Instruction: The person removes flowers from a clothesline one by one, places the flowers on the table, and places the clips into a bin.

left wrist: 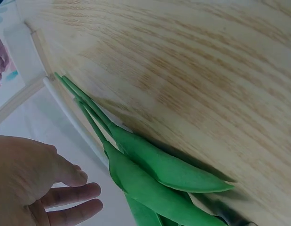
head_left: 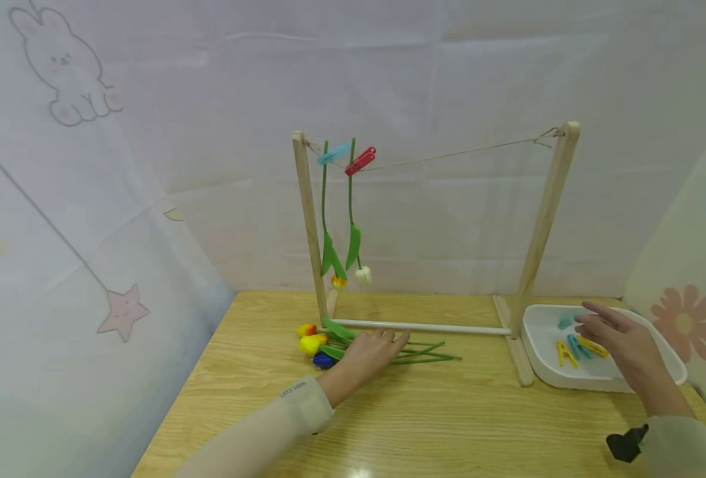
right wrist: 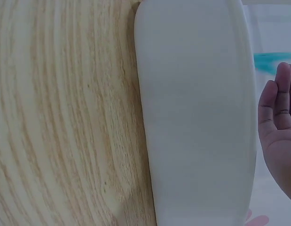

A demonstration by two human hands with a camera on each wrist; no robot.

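My left hand [head_left: 372,357] is over a bunch of artificial tulips lying on the table, its fingers loosely bent above the green stems [head_left: 427,352]. Yellow [head_left: 312,344] and dark blue [head_left: 324,360] blooms show left of that hand. In the left wrist view, thumb and fingers stand apart beside the leaves [left wrist: 154,183], gripping none. At the right, my right hand [head_left: 624,342] hovers over a white basin [head_left: 604,383] with extended fingers. A light-blue clothespin [head_left: 566,321] is close to its fingertips. Yellow [head_left: 566,354] and blue [head_left: 578,346] clothespins lie in the basin.
A wooden frame [head_left: 541,232] carries a string [head_left: 448,155]. An orange-yellow tulip [head_left: 338,282] and a white tulip [head_left: 363,275] hang upside down there, by a blue clothespin [head_left: 334,154] and a red clothespin [head_left: 361,161]. A white rod [head_left: 421,326] joins the posts low down.
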